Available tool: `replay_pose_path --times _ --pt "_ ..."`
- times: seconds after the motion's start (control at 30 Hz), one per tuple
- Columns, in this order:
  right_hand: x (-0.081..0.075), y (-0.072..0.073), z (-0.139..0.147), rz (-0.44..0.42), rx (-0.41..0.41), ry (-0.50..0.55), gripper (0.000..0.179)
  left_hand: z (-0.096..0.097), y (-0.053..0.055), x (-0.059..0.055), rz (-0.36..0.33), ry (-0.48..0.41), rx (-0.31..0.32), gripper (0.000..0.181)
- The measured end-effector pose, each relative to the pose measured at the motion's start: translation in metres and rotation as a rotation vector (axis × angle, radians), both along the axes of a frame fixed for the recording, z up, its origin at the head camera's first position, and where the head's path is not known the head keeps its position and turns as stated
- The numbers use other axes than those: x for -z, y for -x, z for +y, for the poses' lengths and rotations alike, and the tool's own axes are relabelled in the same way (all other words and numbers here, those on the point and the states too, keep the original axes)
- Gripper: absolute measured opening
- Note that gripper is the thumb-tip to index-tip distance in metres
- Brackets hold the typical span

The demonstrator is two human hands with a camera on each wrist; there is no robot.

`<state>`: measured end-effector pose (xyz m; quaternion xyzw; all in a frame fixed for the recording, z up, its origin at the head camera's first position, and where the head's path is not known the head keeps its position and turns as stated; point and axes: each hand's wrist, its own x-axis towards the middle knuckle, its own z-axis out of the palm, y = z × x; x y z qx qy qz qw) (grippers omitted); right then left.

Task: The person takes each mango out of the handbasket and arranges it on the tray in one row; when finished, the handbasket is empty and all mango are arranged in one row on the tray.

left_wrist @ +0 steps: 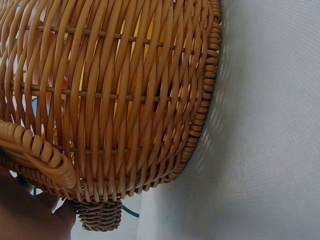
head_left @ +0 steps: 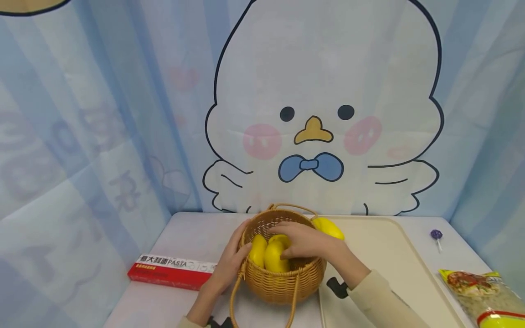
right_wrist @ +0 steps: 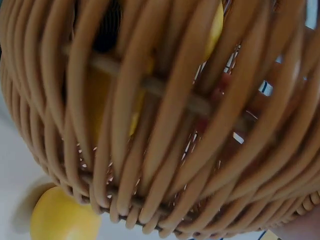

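Wicker basket point(head_left: 283, 284) sits on the table point(head_left: 197, 228), front centre, its right side up against the beige tray point(head_left: 381, 264). Mouth faces the person, likely so both hands can get at it.

Left hand point(head_left: 229, 259): on the basket's left rim, thumb over the edge, fingers along the outer wall. Narrow grip, basket only. Reads as bracing, so the basket doesn't shift while the other hand is in it.

Right hand point(head_left: 305, 240): in over the right rim. Fingers bent over yellow fruit point(head_left: 275, 260), thumb at its side, gap about as wide as the fruit. Pressure: can't tell. Also can't tell if the bit between fingers and thumb is its own piece or part of the middle one; the right wrist view is mostly wicker.

Another piece, the left fruit point(head_left: 257, 250), leans near the left wall. Loose fruit point(head_left: 329, 227) lies outside, behind the basket at right, by the tray's far corner.

Front handle point(head_left: 293, 300) flops toward the person, back handle point(head_left: 293, 206) falls away. Both clear of the mouth, so nothing blocks the reach.

Pasta box point(head_left: 172, 272) lies flat left of the basket, out of the right arm's path.
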<state>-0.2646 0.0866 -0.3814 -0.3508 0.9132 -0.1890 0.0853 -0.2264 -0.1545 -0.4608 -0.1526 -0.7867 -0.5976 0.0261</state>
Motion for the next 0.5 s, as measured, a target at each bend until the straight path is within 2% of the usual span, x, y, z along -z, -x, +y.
replay_pose_path --times 0.17,0.5 --pt "0.002 0.003 -0.006 -0.043 -0.009 -0.017 0.063 0.000 0.000 -0.001 -0.001 0.003 0.005 0.060" --pt "0.010 0.006 -0.014 -0.060 -0.005 -0.059 0.063 0.000 0.000 -0.001 0.000 0.002 0.001 0.059"
